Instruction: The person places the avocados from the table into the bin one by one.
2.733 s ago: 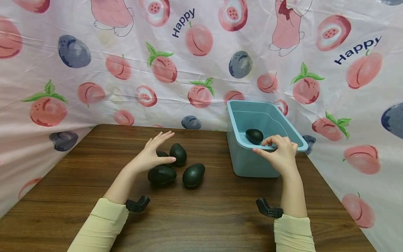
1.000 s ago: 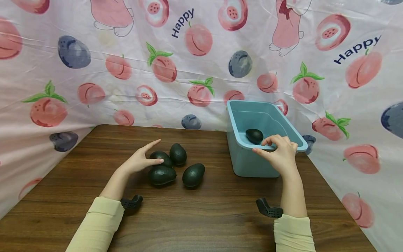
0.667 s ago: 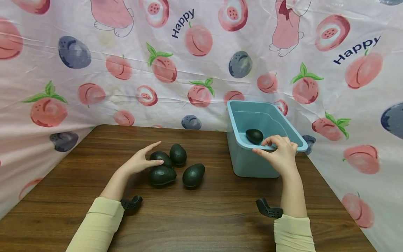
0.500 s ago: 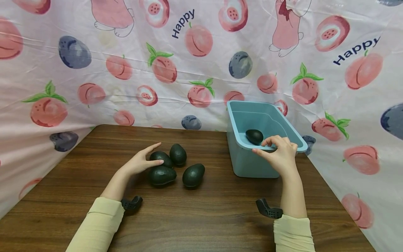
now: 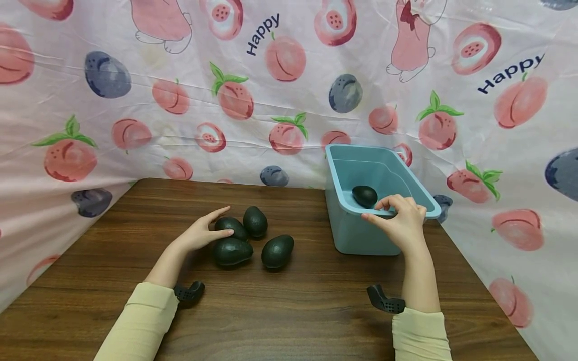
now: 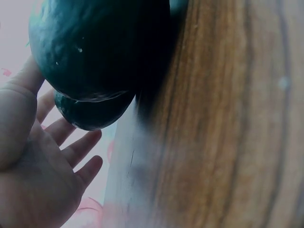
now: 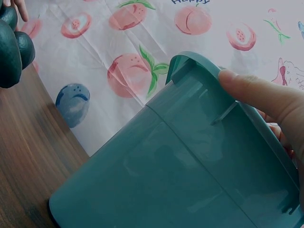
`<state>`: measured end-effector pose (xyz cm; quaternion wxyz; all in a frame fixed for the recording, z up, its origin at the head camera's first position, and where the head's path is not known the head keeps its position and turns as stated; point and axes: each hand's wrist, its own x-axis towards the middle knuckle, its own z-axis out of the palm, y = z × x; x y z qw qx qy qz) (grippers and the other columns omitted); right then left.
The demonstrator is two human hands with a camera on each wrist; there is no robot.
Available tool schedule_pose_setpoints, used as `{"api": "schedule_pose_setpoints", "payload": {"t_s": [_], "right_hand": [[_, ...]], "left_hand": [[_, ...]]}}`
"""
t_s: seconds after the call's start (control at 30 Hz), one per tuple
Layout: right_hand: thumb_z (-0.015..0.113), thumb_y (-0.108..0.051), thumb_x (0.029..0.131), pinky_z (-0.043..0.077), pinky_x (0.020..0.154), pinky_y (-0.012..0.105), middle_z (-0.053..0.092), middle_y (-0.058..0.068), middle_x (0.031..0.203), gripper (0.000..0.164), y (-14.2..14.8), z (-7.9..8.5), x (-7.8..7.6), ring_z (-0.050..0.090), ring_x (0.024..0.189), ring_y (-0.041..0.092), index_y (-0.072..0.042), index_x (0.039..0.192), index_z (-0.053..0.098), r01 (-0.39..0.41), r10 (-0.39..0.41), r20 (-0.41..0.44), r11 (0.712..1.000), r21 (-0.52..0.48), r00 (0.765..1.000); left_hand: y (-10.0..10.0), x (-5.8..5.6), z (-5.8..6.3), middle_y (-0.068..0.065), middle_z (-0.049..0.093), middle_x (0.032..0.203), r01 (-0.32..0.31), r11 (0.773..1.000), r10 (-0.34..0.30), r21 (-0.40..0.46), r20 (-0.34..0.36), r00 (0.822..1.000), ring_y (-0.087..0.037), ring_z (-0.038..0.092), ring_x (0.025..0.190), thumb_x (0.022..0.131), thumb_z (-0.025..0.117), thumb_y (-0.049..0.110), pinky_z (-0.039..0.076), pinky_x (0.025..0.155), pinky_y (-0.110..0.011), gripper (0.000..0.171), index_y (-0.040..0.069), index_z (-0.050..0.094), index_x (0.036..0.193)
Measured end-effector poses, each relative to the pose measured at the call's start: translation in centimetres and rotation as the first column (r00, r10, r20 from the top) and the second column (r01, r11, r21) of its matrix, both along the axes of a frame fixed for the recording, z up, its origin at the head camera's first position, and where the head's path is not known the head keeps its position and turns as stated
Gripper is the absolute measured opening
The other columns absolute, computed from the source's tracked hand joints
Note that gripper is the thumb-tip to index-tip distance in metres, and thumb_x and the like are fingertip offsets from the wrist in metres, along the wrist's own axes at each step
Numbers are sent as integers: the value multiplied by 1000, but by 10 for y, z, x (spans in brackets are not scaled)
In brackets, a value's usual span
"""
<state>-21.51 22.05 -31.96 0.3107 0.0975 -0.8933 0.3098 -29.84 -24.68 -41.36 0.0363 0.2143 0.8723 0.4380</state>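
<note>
In the head view, my left hand point(image 5: 198, 233) is around the left side of a dark green avocado point(image 5: 238, 227), thumb across its front and index finger reaching behind. In the left wrist view, the hand's other fingers point(image 6: 81, 146) are extended and spread. A second avocado point(image 5: 231, 251) lies just in front of the thumb and fills the top of that wrist view. Two more avocados, one behind point(image 5: 255, 221) and one to the right point(image 5: 277, 251), lie close by. My right hand point(image 5: 405, 220) pinches the front rim of a blue plastic bin point(image 5: 361, 233), thumb outside, fingertips inside.
One avocado point(image 5: 365, 195) lies inside the bin, near its front left. The brown wooden table point(image 5: 289, 311) meets a peach-printed cloth point(image 5: 289, 100) at the back and right. Each wrist wears a black camera mount point(image 5: 386, 300).
My left hand has come back left and down from above the avocados to the rear-left one, its index finger lowering slightly. The right hand and bin have stayed put.
</note>
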Motion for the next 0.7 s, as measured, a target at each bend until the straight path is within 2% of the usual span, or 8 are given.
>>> {"api": "schedule_pose_setpoints", "payload": {"t_s": [0.27, 0.53, 0.7], "right_hand": [[86, -32, 71, 16, 85, 50, 59, 3, 84, 32, 1, -1, -1, 40, 84, 21, -12, 81, 63, 1, -1, 2, 1000, 4, 1000], [86, -32, 71, 16, 85, 50, 60, 4, 85, 32, 1, -1, -1, 40, 84, 21, -12, 81, 63, 3, -3, 6, 1000, -1, 1000], [87, -31, 70, 16, 85, 50, 60, 3, 84, 32, 1, -1, -1, 39, 83, 20, -12, 80, 63, 4, -4, 3, 1000, -2, 1000]], "left_hand": [[-3, -2, -5, -26, 32, 147, 13, 999, -13, 32, 25, 1000, -49, 27, 133, 93, 66, 24, 28, 101, -62, 71, 2, 29, 149], [-4, -2, -6, -30, 33, 144, 2, 1000, -3, 24, 62, 998, -46, 33, 130, 93, 65, 28, 34, 98, -59, 72, 4, 29, 150], [-4, -1, -6, -29, 37, 141, -1, 1000, 0, 28, 60, 998, -43, 39, 125, 93, 65, 26, 35, 97, -57, 67, 2, 33, 147]]}}
